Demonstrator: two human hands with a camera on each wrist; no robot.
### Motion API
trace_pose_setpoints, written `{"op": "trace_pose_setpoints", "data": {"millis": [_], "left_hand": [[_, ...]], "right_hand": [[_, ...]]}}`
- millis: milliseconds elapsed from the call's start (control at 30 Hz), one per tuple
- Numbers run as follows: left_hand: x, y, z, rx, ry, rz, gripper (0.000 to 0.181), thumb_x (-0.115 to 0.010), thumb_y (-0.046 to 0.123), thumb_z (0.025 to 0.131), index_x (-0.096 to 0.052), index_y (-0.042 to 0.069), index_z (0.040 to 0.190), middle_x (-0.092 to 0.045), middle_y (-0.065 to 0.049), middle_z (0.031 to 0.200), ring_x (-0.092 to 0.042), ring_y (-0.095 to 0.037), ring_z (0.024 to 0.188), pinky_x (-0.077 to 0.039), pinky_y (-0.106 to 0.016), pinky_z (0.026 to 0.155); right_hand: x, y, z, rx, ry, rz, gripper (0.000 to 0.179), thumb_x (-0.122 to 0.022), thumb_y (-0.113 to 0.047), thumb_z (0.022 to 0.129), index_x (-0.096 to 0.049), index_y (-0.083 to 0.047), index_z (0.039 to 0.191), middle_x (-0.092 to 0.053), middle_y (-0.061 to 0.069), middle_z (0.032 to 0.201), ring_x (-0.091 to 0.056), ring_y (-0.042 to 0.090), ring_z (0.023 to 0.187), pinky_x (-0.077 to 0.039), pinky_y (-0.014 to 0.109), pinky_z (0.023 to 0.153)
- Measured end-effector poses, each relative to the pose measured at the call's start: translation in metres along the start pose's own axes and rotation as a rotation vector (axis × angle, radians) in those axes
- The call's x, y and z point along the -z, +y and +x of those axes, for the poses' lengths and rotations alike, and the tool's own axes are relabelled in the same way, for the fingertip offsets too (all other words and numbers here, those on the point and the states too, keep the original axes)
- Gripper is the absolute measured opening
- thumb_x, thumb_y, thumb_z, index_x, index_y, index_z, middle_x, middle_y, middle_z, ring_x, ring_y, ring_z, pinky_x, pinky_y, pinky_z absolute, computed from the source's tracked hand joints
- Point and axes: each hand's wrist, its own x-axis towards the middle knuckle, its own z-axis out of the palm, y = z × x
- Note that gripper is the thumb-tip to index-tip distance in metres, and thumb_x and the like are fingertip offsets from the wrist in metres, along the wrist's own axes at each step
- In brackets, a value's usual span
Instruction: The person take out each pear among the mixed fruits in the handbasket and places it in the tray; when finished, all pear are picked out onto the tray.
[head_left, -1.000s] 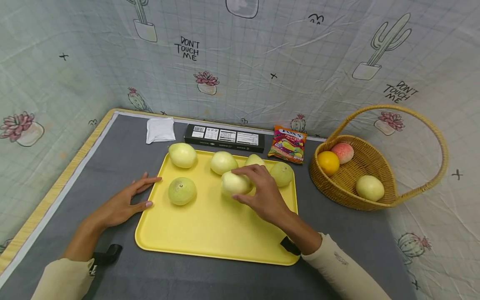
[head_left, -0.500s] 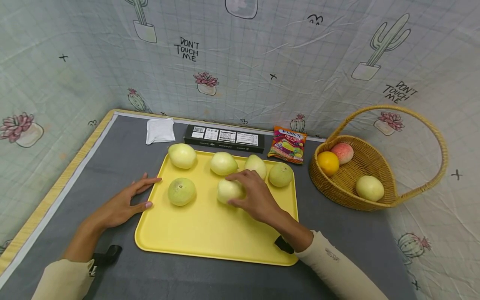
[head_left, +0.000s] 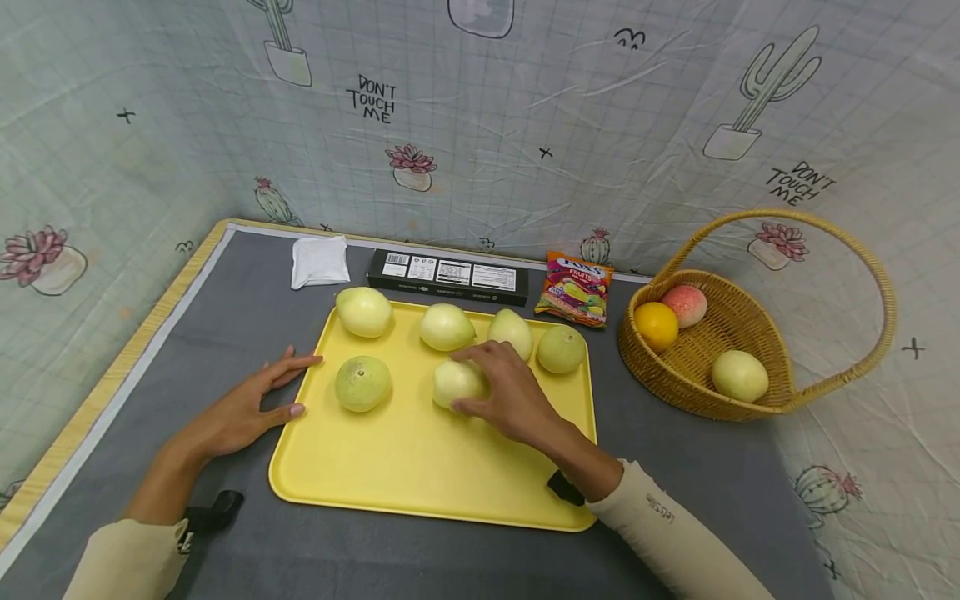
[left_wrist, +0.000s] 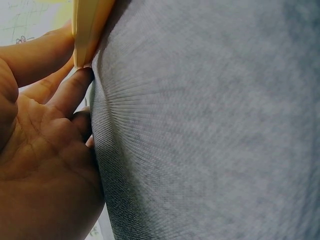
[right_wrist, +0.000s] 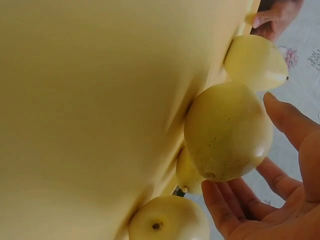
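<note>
In the head view my right hand (head_left: 506, 387) holds a pale green round fruit (head_left: 456, 383) resting on the yellow tray (head_left: 390, 467). From the right wrist, fingers and thumb lie around this fruit (right_wrist: 227, 132), the thumb at its upper side. My left hand (head_left: 247, 408) touches the tray's left edge with straight fingers. In the left wrist view, the left hand's (left_wrist: 47, 135) fingertips meet the tray rim (left_wrist: 87, 35) just above the grey cloth. Another greenish fruit (head_left: 363, 383) sits on the tray's left half; several pale fruits, including one pear-shaped fruit (head_left: 364, 312), line its far side.
A wicker basket (head_left: 697, 400) stands at the right, holding an orange (head_left: 656, 326), a peach (head_left: 686, 306) and a pale fruit (head_left: 740, 376). Behind the tray lie a black box (head_left: 450, 277), a candy packet (head_left: 576, 288) and a white packet (head_left: 319, 262).
The right hand has moved the pale green fruit slightly left and nearer onto the tray, then stayed almost still over the last half second. The left hand has stayed put.
</note>
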Motion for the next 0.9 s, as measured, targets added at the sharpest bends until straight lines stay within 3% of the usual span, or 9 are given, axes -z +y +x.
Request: {"op": "trace_pose_setpoints", "data": {"millis": [533, 900], "left_hand": [[0.000, -0.002, 0.001, -0.010, 0.005, 0.004, 0.070, -0.074, 0.015, 0.100, -0.043, 0.013, 0.162, -0.033, -0.030, 0.169, 0.001, -0.055, 0.162, 0.003, -0.083, 0.122], [0.000, -0.002, 0.000, 0.004, -0.003, 0.009, 0.071, -0.075, 0.016, 0.100, -0.042, 0.013, 0.162, -0.032, -0.030, 0.170, 0.002, -0.054, 0.163, 0.002, -0.084, 0.122]], "right_hand": [[0.011, -0.001, -0.008, -0.008, 0.076, -0.002, 0.065, -0.095, -0.030, 0.082, -0.068, -0.023, 0.141, -0.065, 0.002, 0.138, -0.056, 0.025, 0.129, -0.051, 0.049, 0.109], [0.038, 0.001, -0.023, 0.012, 0.207, -0.017, 0.067, -0.094, -0.032, 0.083, -0.066, -0.025, 0.144, -0.065, 0.003, 0.142, -0.056, 0.028, 0.134, -0.048, 0.058, 0.113]]}}
